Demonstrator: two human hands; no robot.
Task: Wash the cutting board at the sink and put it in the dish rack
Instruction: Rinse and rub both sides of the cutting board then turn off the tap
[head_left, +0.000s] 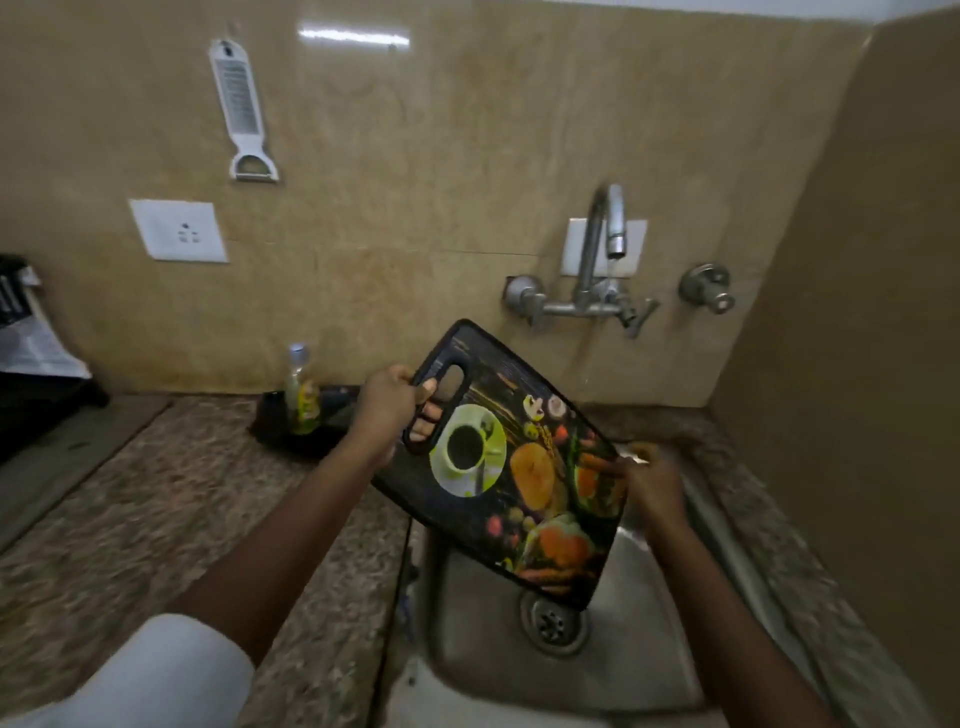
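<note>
Landmark: the steel sink (644, 670), set into a speckled stone counter (156, 499); every place below is given from it.
Cutting board: the cutting board (519, 483) is held in the air above the sink's left and middle part, tilted, printed face toward the camera (a cup of coffee, mushrooms, vegetables), its handle slot up and to the left, its lower corner hanging just over the drain (553, 623).
Left hand: the left hand (387, 408) is closed around the board's handle, fingers (427, 387) passed through the slot and showing on the printed side.
Right hand: the right hand (652, 480) grips the board's right edge, over the sink's right rim; fingers curled onto the face of the board, thumb hidden behind it.
Tap: the tap (605, 249) is mounted on the wall behind the sink, spout curved over; a thin stream of water falls from it, behind the board's upper right side.
Behind the sink, to the left: a bottle (301, 395) stands in a dark tray (291, 426) on the counter against the wall.
Wall above, further left: a white grater-peeler (241, 111) hangs there, with a white socket (179, 230) below it.
Blur: edges of the frame are smeared, small details there unclear.
</note>
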